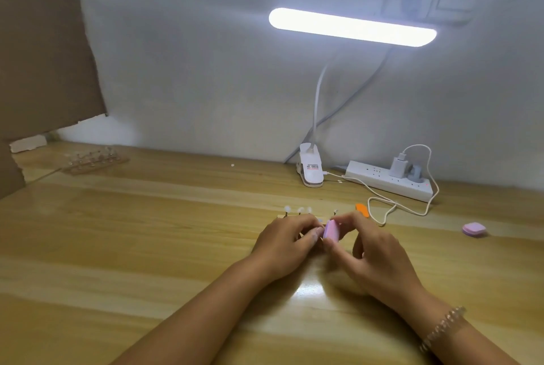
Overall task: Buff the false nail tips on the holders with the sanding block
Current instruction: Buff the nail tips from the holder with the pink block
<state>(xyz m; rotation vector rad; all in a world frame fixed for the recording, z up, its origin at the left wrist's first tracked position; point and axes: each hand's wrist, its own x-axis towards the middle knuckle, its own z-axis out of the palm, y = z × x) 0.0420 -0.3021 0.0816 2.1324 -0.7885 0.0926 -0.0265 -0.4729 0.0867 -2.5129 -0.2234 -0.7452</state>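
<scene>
1. The right hand (371, 249) pinches the sanding block (332, 230). The thumb is on the near edge and the forefinger on the far edge, closed firmly on it. The other fingers are curled loosely below.
2. The left hand (287, 242) meets the block from the left. Its fingers are curled down over the near end of the holders (297, 217) and grip there. Its fingertips (316, 232) are touching or almost touching the block, and the spot is too blurred to tell which.
3. The block is small, flat and rectangular with rounded corners. It is pink with a lilac face and looks matte, and it stands on edge, tilted a little.
4. The false nail tips (300, 211) are just beyond the grip. They are pale, glossy small ovals on thin upright stems. The tip directly under the block is hidden.
5. Both forearms come in from the near edge and lie low over the table (147, 232), which is glossy light wood. A beaded bracelet (444, 328) is on the right wrist.
6. Just behind the right hand lies an orange flat piece (362, 210). Far to the right of the grip lies a second pink block (474, 229).
7. Well beyond the grip, at the wall, stand a white clip lamp (351, 27) and a white power strip (388, 183). Far to the left is another rack of holders (94, 158), and it is blurred.
</scene>
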